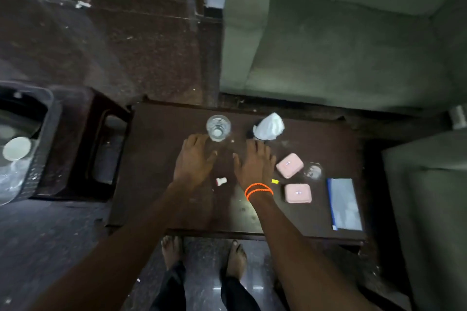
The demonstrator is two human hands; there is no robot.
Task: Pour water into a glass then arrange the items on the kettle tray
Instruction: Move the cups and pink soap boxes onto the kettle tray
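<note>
On the dark wooden bench point(156, 159) both hands are stretched out flat, palms down, fingers straight and a bit spread, holding nothing. Left hand point(193, 159) has its fingertips right at the near edge of the clear glass point(218, 127), can't tell if they actually touch it or just sit beside it. The glass is round, see-through, standing upright, viewed from almost straight above so you mostly see the rim and the thick base. Right hand point(255, 164) lies just right of the left one, fingertips pointing toward a crumpled white bag point(269, 126) sitting over something dark, close to it but contact is too blurry to call. That wrist has a double orange band point(259, 190) on it.

Between the two wrists there's a small white cap-like piece point(221, 181) on the wood. Right of the right hand are two pink boxes with rounded corners, smooth and plasticky, one point(289, 165) turned at an angle and the other point(298, 193) nearer and squarer to the edge. A tiny yellow bit point(275, 181) lies between the wrist and the boxes. Beside the far pink box is a second clear glass thing point(312, 171), pretty blurred. Further right is a flat bluish zip pouch point(345, 204), glossy.

Off to the left, on a lower dark stand, a black woven-looking tray point(43, 134) holds a white round lid or cup point(16, 148) and some clear plastic. Green soft sofa point(341, 40) behind the bench, bare feet point(236, 259) on the shiny floor below
</note>
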